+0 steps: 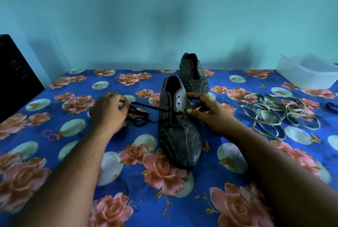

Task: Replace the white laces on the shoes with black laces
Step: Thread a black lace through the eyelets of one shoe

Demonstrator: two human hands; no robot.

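Observation:
A dark grey striped shoe (178, 135) stands in the middle of the floral cloth, toe towards me. A black lace (146, 107) runs through its lower eyelets and out to the left. My left hand (109, 111) pinches that lace left of the shoe, with slack lying beneath it. My right hand (206, 115) is against the shoe's right side, its thumb and forefinger curved near the eyelets; whether they hold lace is unclear. A second grey shoe (193, 73) with no lace stands behind. The white laces (270, 115) lie in a loose heap to the right.
A translucent plastic tub (307, 71) sits at the back right. Another dark lace end (332, 107) shows at the right edge. Two pink rubber bands (49, 135) lie at the left. A black object (16, 75) stands beyond the table's left edge. A turquoise wall is behind.

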